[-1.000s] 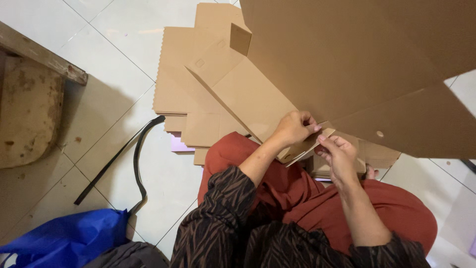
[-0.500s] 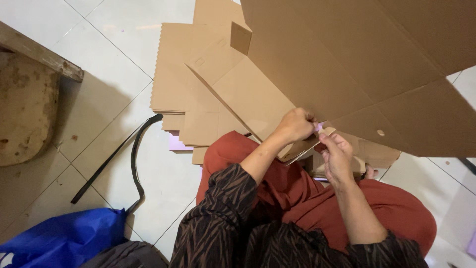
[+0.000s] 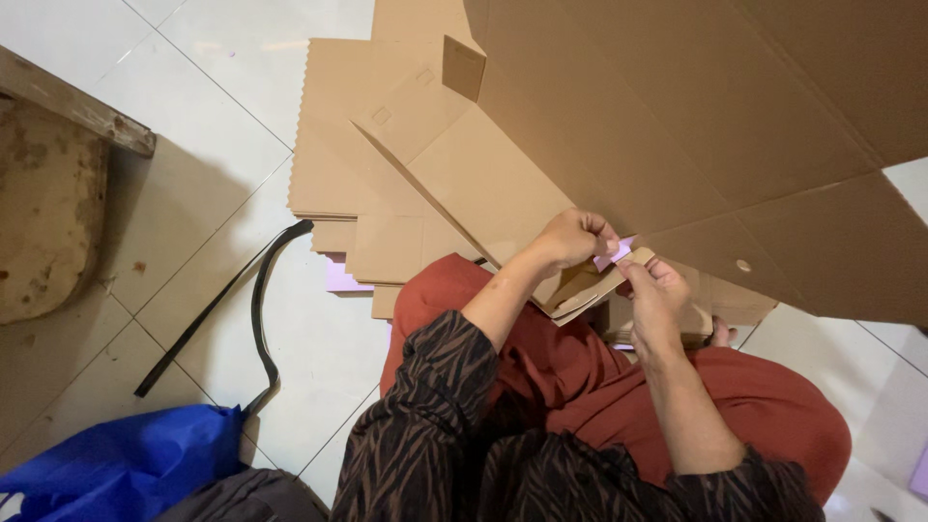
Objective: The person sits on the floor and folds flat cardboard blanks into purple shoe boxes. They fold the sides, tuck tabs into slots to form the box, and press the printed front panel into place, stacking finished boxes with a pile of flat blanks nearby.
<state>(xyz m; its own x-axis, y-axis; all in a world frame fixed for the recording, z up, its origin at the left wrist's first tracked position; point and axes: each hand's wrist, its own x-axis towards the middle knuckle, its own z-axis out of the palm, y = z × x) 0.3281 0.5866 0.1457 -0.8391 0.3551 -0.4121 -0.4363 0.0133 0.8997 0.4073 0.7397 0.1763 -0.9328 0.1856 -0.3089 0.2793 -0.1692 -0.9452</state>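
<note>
A large unfolded brown cardboard box [image 3: 677,116] stands tilted over my lap. My left hand [image 3: 572,238] pinches its lower flap [image 3: 590,286] together with a small pale pink slip [image 3: 619,253]. My right hand [image 3: 657,300] grips the same flap from the right, fingertips touching the pink slip. Both hands meet above my red-trousered knees [image 3: 773,406]. What lies under the flap is hidden.
A stack of flat cardboard sheets [image 3: 358,164] lies on the white tiled floor ahead. A black strap [image 3: 256,309] curls across the tiles on the left. A blue bag [image 3: 126,469] sits at the lower left, and a worn wooden piece [image 3: 48,193] at the far left.
My hands have closed in on the flap's edge, and the pink slip now shows between my fingers. The box has barely shifted.
</note>
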